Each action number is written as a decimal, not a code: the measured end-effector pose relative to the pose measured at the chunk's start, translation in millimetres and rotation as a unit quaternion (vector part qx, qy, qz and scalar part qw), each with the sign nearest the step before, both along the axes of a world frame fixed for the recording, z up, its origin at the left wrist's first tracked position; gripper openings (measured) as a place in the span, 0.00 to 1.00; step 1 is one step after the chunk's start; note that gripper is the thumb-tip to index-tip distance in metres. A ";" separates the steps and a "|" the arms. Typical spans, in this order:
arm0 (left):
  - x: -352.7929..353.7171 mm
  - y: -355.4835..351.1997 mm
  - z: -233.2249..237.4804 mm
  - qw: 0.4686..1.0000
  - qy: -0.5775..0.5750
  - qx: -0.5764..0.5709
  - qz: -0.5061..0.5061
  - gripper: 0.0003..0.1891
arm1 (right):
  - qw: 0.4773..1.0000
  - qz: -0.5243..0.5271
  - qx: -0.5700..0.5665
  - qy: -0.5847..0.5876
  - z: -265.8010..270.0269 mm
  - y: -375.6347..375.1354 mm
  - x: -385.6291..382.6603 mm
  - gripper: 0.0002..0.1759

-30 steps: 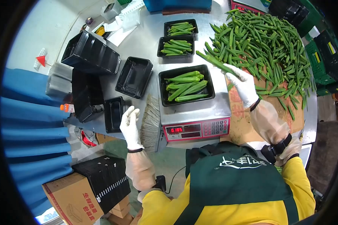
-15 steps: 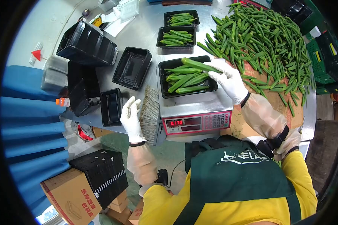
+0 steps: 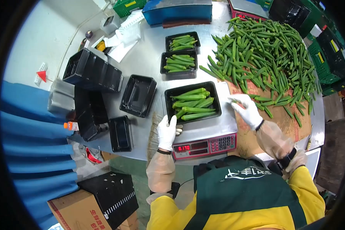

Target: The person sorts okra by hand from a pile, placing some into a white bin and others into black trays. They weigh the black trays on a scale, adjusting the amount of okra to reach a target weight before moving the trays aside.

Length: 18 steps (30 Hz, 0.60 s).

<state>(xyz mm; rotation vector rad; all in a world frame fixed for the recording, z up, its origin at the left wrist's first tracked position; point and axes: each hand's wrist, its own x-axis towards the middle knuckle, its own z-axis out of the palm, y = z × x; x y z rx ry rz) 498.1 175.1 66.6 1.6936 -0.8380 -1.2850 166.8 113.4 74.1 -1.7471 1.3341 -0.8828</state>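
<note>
A black plastic tray (image 3: 214,90) with okra pods (image 3: 193,102) in it rests on the silver top of a digital scale (image 3: 203,132), whose red display reads 0.170. At the tray's near left corner, my white-gloved left hand (image 3: 167,135) has its thumb on the rim and its other fingers curled. To the right of the scale, my white-gloved right hand (image 3: 247,110) is apart from the tray, thumb and fingers spread, with no pod visible in it. Beyond it lies a large pile of loose okra (image 3: 268,57).
Two more okra-filled trays (image 3: 179,63) stand behind the scale. To the left are an empty black tray (image 3: 138,96), a smaller one (image 3: 120,134) and stacked black trays (image 3: 92,71). A brush (image 3: 154,132) lies beside the scale. A blue box (image 3: 176,13) sits at the back.
My right hand has let go of an okra pod at the tray and drawn back to the right. My left hand has moved right to the tray's corner. The camera view has shifted.
</note>
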 end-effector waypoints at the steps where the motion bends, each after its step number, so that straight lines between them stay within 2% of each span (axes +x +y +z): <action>1: 7.1 -5.6 -10.1 1.000 0.009 -0.007 -0.015 0.13 | 1.000 -0.017 0.019 -0.009 -11.8 3.8 -16.1 0.16; 2: 11.6 -11.4 -13.9 1.000 0.010 -0.007 -0.019 0.14 | 0.997 -0.039 0.043 -0.055 -20.0 10.2 -29.2 0.15; 6: 26.2 -50.1 -8.6 0.999 0.039 -0.015 -0.035 0.15 | 0.991 -0.106 0.081 -0.012 -47.8 36.2 -82.9 0.13; 10: 42.8 -113.8 -4.3 0.995 0.088 -0.007 -0.044 0.12 | 0.956 -0.198 0.184 -0.112 -65.3 54.0 -110.0 0.12; 12: 49.1 -156.0 -10.2 0.995 0.097 0.001 -0.031 0.12 | 0.953 -0.222 0.167 -0.123 -66.0 54.4 -112.0 0.11; 13: 51.5 -176.7 -15.0 0.995 0.098 -0.003 -0.014 0.12 | 0.950 -0.236 0.158 -0.130 -64.2 52.2 -110.0 0.10; 14: 50.8 -194.8 -20.7 0.997 0.077 -0.025 -0.007 0.15 | 0.959 -0.221 0.142 -0.106 -61.5 49.4 -109.1 0.09; 16: 59.5 -230.6 -44.2 0.995 0.093 -0.041 -0.004 0.14 | 0.973 -0.194 0.112 -0.056 -54.1 44.6 -106.0 0.08; 17: 64.5 -246.3 -56.2 0.995 0.102 -0.021 -0.003 0.13 | 0.966 -0.199 0.118 -0.118 -57.0 42.5 -102.5 0.06; 18: 74.0 -261.9 -74.6 0.994 0.109 0.003 -0.012 0.20 | 0.955 -0.208 0.166 -0.135 -48.9 40.1 -97.7 0.06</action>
